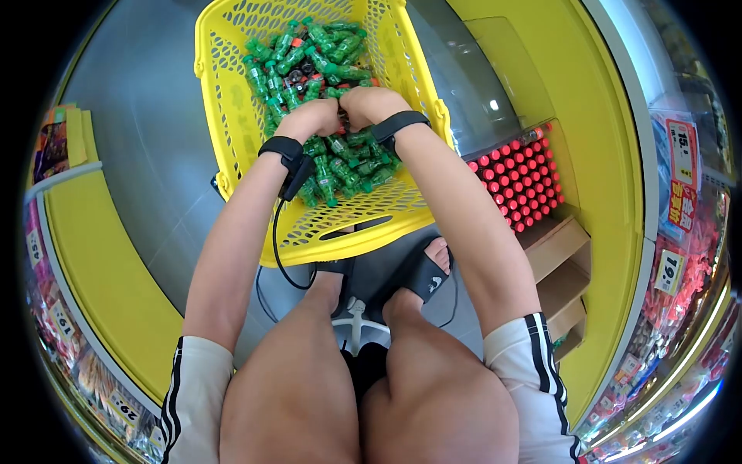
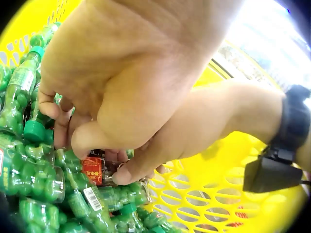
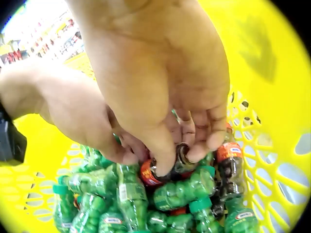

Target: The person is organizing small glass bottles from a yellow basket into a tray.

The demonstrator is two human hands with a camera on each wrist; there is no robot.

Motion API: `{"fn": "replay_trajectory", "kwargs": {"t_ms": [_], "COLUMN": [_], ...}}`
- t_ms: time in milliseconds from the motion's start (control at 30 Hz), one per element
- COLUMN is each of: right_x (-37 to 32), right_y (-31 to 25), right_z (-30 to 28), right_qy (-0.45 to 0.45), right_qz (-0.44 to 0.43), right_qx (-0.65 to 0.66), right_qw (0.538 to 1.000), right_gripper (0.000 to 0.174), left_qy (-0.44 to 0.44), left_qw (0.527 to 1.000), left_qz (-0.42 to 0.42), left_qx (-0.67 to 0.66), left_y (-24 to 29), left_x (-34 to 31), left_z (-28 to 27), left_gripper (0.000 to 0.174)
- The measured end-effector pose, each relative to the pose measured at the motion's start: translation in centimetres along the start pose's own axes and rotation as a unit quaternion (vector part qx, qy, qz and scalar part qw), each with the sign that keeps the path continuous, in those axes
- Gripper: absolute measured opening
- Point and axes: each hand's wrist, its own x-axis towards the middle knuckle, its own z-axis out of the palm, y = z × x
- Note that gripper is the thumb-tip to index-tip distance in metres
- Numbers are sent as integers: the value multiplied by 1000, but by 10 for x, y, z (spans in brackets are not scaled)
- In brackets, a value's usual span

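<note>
Both hands reach down, close together, into a yellow basket [image 1: 340, 246] heaped with small green bottles [image 1: 328, 182]. My right hand [image 1: 375, 107] has its thumb and fingers curled round a dark bottle [image 3: 183, 162] among the green ones. Just beside that, a dark bottle with a red label [image 2: 92, 169] lies below the left thumb and near the right thumb. My left hand [image 1: 311, 118] bends its fingers down into the pile; I cannot tell whether they hold anything. Another dark bottle with an orange-red label [image 3: 229, 153] lies near the basket wall.
Rows of red-capped bottles [image 1: 519, 179] fill a clear-walled bin right of the basket. Open cardboard boxes [image 1: 560, 259] stand nearer, by a yellow shelf base [image 1: 610, 232]. Packed shelves with price tags [image 1: 671, 272] curve along both sides. Feet in dark slides [image 1: 421, 277] are close to the basket's near edge.
</note>
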Motion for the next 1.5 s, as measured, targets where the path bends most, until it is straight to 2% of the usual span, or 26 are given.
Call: {"fn": "replay_trajectory", "kwargs": {"t_ms": [67, 133, 167, 200, 267, 333, 467, 533, 567, 600, 667, 700, 800, 833, 933, 967, 1100, 1167, 1200, 1267, 1333, 1400, 1433, 1467, 1500], "right_x": [-11, -25, -13, -15, -22, -23, -31, -54, -66, -77, -95, -102, -123, -131, -153, -164, -205, -233, -245, -268, -284, -299, -306, -312, -319], "right_y": [-3, -9, -3, -4, -7, -6, -11, -19, -22, -26, -33, -34, -29, -28, -23, -22, -11, -5, -2, 6, 16, 21, 24, 27, 29], "right_z": [-5, -18, -9, -14, -29, -29, -51, -51, -56, -65, -79, -80, -79, -78, -76, -80, -68, -62, -61, -60, -48, -41, -41, -36, -29], "right_qy": [12, 53, 71, 69, -6, 8, -49, 101, 112, 112, 77, 102, 143, 150, 179, 141, 169, 225, 226, 195, 216, 225, 184, 185, 204], "right_qz": [7, 41, 34, 37, 56, 48, 79, 91, 87, 90, 67, 71, 51, 75, 69, 85, 91, 39, 40, 54, 29, 55, 85, 87, 98], "right_qx": [19, 2, -5, -6, -28, -44, 28, 86, 78, 80, 91, 99, 113, 128, 151, 158, 207, 248, 249, 292, 288, 316, 346, 347, 381], "right_qw": [1000, 998, 997, 997, 998, 998, 995, 987, 987, 986, 991, 987, 982, 978, 970, 974, 959, 941, 941, 935, 932, 920, 916, 915, 897], "right_gripper": [23, 22, 21, 21, 35, 31, 22, 16, 13, 13, 18, 19, 23, 29, 30, 28, 30, 30, 30, 29, 28, 26, 26, 26, 25], "left_qy": [28, -96, -115, -115, -97, -104, -80, -24, -27, -29, -9, 21, 26, 72, 100, 123, 107, 49, 48, 28, 28, 77, 88, 86, 128], "left_qw": [999, 991, 983, 983, 991, 990, 993, 996, 995, 994, 988, 983, 986, 981, 974, 969, 973, 964, 964, 930, 919, 912, 906, 906, 899], "left_qz": [-10, 59, 70, 73, 45, 36, 67, 81, 90, 93, 134, 159, 144, 152, 183, 191, 190, 225, 225, 327, 352, 383, 397, 398, 408], "left_qx": [-40, 66, 128, 127, 78, 83, 54, -19, -44, -43, -80, -93, -79, -98, -89, -95, -70, -131, -130, -168, -175, -125, -116, -115, -97], "left_y": [-6, -36, -33, -26, -8, 4, 8, 6, 5, 7, 7, 9, 16, 20, 37, 42, 64, 79, 84, 96, 111, 132, 142, 150, 158], "left_x": [9, 53, 50, 40, 10, -9, -27, -31, -32, -36, -42, -46, -62, -74, -100, -107, -124, -136, -139, -144, -146, -150, -151, -151, -151], "left_z": [8, 27, 26, 21, 3, -7, -18, -17, -20, -23, -27, -29, -49, -52, -70, -72, -86, -92, -92, -90, -84, -79, -76, -71, -64], "left_gripper": [39, 45, 49, 49, 46, 50, 58, 57, 50, 50, 43, 50, 41, 38, 36, 34, 31, 27, 27, 26, 24, 20, 17, 17, 17]}}
